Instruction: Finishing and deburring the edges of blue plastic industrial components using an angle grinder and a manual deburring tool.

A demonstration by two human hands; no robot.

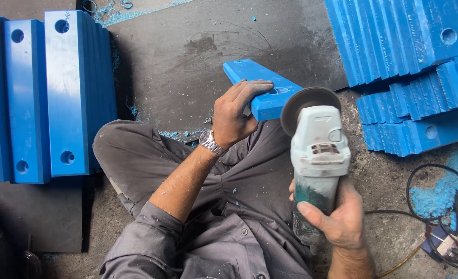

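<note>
Workshop floor, left hand (235, 114) gripping blue block (262, 88)

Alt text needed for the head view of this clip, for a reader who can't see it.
A seated person's left hand steadies a blue plastic block while the right hand holds an angle grinder, its disc at the block's near end. Stacks of blue blocks lie on both sides on the dusty floor.

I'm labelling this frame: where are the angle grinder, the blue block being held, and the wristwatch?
angle grinder (319, 150): head view, on its pale gear housing.
blue block (252, 72): head view, on its top face.
wristwatch (207, 139): head view, on the dial at the left wrist.
</note>
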